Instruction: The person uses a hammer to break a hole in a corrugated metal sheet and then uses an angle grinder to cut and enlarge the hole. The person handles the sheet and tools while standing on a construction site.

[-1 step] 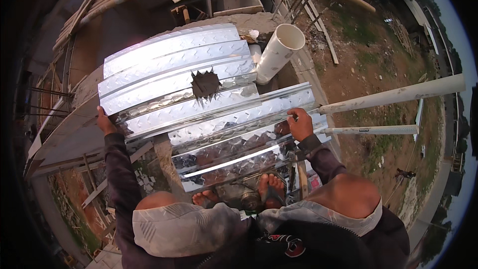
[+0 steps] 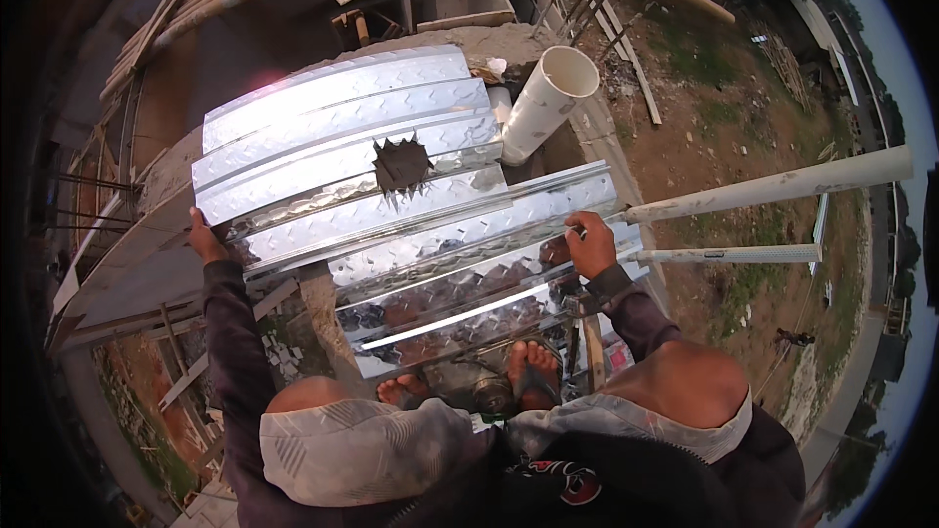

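Hardly anything had moved since the earlier frame beyond a very slight shift of the view; both hands and the metal kept their places. The upper ribbed metal sheet, pierced by a jagged hole, lay far and to the left, straight ahead of the left hand and to the far left of the right hand. Its ribs ran left to right, climbing slightly toward the far right. On its near right side it met the lower ribbed metal sheet, whose ribs slanted the same way. A pale pipe stood beyond the right end.

The left hand was the nearer to the upper sheet, holding its near left corner, that arm reaching nearly straight forward. The right hand sat over the right part of the lower sheet, fingers curled narrow, forearm angled inward; whether they pinched anything, I could not tell.
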`<state>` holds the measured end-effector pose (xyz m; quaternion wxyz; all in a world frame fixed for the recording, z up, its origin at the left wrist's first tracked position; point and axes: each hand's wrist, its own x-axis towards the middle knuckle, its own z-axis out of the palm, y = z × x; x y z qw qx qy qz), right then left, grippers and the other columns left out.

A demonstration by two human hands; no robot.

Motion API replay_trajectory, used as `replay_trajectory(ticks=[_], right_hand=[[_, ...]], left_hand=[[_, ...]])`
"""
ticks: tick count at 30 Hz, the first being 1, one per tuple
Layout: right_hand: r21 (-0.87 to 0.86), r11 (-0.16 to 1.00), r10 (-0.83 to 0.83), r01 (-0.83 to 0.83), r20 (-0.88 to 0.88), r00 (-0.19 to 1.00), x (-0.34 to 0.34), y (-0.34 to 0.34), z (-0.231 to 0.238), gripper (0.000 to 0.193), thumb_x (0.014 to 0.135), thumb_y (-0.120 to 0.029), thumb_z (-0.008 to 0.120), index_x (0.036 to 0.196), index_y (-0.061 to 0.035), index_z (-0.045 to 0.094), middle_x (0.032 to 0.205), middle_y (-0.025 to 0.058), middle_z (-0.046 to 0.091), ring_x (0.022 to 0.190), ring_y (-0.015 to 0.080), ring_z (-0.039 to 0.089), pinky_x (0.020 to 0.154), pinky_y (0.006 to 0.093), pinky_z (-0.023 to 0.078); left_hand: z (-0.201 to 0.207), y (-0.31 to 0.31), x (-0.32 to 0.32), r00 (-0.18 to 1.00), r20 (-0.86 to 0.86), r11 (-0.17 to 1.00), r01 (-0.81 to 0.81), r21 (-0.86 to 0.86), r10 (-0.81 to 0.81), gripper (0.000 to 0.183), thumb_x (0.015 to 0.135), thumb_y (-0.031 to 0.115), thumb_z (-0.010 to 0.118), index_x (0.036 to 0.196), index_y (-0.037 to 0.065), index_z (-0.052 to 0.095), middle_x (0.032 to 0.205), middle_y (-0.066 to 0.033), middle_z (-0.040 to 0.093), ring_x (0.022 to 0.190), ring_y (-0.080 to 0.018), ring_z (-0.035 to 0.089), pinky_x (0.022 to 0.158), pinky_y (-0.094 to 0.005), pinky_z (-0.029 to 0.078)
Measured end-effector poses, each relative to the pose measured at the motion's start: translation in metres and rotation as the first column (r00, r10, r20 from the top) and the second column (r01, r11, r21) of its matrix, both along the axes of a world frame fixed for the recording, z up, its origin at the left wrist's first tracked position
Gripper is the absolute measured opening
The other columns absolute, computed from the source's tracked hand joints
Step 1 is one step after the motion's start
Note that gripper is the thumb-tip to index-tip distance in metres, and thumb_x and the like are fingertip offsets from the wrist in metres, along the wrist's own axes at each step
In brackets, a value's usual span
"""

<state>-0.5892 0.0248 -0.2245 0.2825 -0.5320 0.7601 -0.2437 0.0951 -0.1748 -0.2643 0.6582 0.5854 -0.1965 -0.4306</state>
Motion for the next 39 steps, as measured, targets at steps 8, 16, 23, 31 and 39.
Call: replay_trajectory(ticks=[8,16,23,31,39], right_hand=[[-0.081,0.982,0.144,-0.170,-0.265,0.953,-0.002,0.011,-0.006,0.031,0.077,-0.006,0.069,0.107,-0.0015,0.065,0.126,0.0197,0.060,0.120,0.0385,0.053,0.107,0.0450,0.041],[-0.056,0.981,0.167,-0.186,-0.246,0.955,0.004,-0.010,-0.007,0.024,0.079,-0.009,0.070,0.101,-0.0035,0.064,0.112,0.0164,0.063,0.108,0.0380,0.057,0.093,0.0469,0.046],[-0.152,0.918,0.342,-0.366,-0.162,0.926,0.012,-0.079,-0.028,0.029,0.081,-0.014,0.074,0.108,-0.0057,0.065,0.108,0.0148,0.065,0.109,0.0361,0.058,0.091,0.0445,0.047],[-0.225,0.892,0.356,-0.391,-0.183,0.916,0.035,-0.102,-0.043,0.016,0.075,-0.008,0.077,0.086,-0.0064,0.066,0.090,0.0097,0.065,0.094,0.0332,0.058,0.083,0.0419,0.048],[-0.202,0.866,0.409,-0.458,-0.241,0.880,0.034,-0.105,-0.051,0.015,0.077,-0.007,0.074,0.082,-0.0089,0.060,0.088,0.0078,0.062,0.093,0.0346,0.056,0.077,0.0454,0.049]], left_hand=[[-0.044,-0.016,0.002,0.959,0.263,0.953,0.019,0.301,-0.102,0.044,0.101,0.034,0.055,0.120,-0.004,0.062,0.110,-0.0116,0.066,0.093,-0.0233,0.068,0.081,-0.0361,0.057],[-0.047,0.042,0.031,0.996,0.084,0.987,0.004,0.161,-0.018,0.039,0.098,0.031,0.060,0.117,-0.003,0.064,0.109,-0.0104,0.066,0.088,-0.0227,0.069,0.077,-0.0378,0.060],[-0.045,0.032,0.007,0.985,0.152,0.980,-0.104,0.172,0.078,0.037,0.097,0.032,0.061,0.110,-0.003,0.067,0.103,-0.0089,0.067,0.084,-0.0222,0.068,0.073,-0.0370,0.060],[-0.050,0.013,-0.003,0.974,0.221,0.956,-0.099,0.275,0.037,0.030,0.097,0.037,0.063,0.088,0.008,0.066,0.086,0.0020,0.058,0.078,-0.0118,0.053,0.070,-0.0303,0.044],[-0.055,0.026,0.015,0.945,0.291,0.939,0.048,0.340,-0.153,0.047,0.097,0.043,0.061,0.097,-0.004,0.066,0.095,-0.0119,0.066,0.082,-0.0222,0.066,0.073,-0.0359,0.056]])
